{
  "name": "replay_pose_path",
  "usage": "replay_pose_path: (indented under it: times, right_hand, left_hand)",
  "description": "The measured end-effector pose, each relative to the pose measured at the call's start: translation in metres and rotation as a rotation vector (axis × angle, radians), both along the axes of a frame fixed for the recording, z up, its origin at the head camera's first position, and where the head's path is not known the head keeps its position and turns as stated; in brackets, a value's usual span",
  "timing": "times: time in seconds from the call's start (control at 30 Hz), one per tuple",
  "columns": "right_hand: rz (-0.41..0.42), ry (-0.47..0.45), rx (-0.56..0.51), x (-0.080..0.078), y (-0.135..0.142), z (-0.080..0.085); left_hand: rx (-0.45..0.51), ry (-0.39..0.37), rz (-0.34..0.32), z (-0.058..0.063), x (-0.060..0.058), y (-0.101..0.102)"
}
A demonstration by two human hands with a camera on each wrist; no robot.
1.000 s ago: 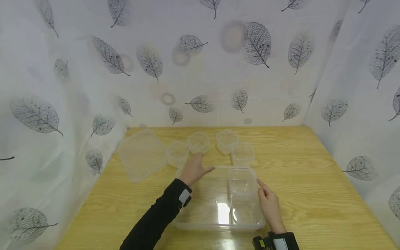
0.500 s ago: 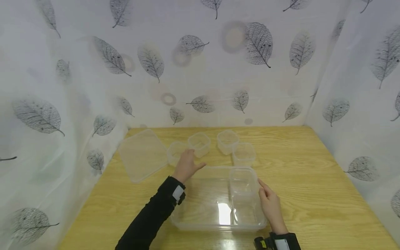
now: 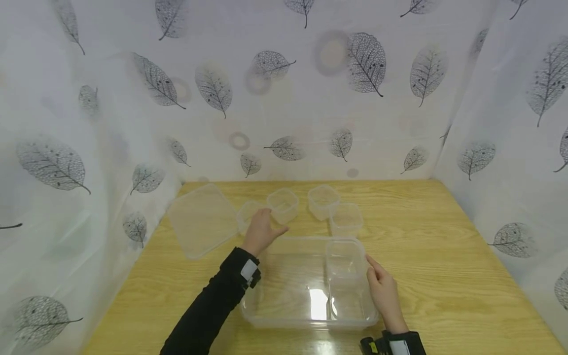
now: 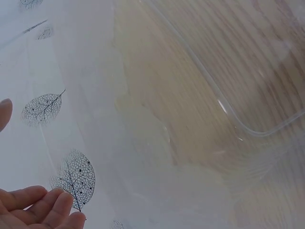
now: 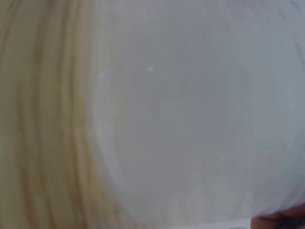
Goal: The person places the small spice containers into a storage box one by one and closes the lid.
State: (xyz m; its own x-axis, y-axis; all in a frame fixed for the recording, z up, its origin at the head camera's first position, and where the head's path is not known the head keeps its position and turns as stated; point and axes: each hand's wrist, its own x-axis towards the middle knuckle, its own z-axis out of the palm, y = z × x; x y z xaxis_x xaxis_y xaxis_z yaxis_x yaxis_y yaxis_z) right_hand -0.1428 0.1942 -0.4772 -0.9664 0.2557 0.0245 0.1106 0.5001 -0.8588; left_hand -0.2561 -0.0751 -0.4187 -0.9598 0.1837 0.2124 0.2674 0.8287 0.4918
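Observation:
In the head view a large clear plastic food container (image 3: 288, 323) stands at the front of the table, with clear small boxes (image 3: 345, 242) lined up along its inner right side. My right hand (image 3: 385, 298) grips its right wall near the far corner; the right wrist view is mostly filled by that wall (image 5: 190, 119). My left hand (image 3: 258, 232) hovers past the far left corner, thumb spread from the fingers, nothing held. It overlaps a small clear box (image 3: 246, 213), partly hidden behind it. In the left wrist view the fingers (image 4: 40, 205) are relaxed.
Behind the large container stand another small box (image 3: 283, 206) and, to its right, a pair of small boxes, one far (image 3: 323, 199) and one nearer (image 3: 347, 219). A flat translucent lid (image 3: 203, 220) lies at the left. A leaf-print curtain (image 3: 284, 98) surrounds the wooden table (image 3: 443, 276).
My left hand has moved left, from in front of the middle small box to over the leftmost one. The right hand and the large container have stayed in place.

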Motion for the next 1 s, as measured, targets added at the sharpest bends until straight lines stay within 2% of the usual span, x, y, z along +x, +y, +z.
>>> replay_pose_path:
  times: [0.23,0.47,0.7,1.0]
  right_hand:
    - [0.004,-0.005,-0.012,0.000,0.000,0.000]
    - [-0.005,0.000,-0.015,-0.001,0.000,-0.002]
    - [-0.008,0.009,-0.013,-0.002,0.001,-0.001]
    - [-0.009,0.021,-0.002,-0.001,0.001,-0.003]
  left_hand:
    - [-0.011,-0.013,-0.005,0.002,-0.003,-0.002]
    - [-0.025,0.028,-0.002,0.009,-0.003,-0.003]
    - [-0.024,0.009,0.000,0.015,-0.002,-0.004]
    - [-0.013,0.054,0.010,0.016,-0.007,-0.008]
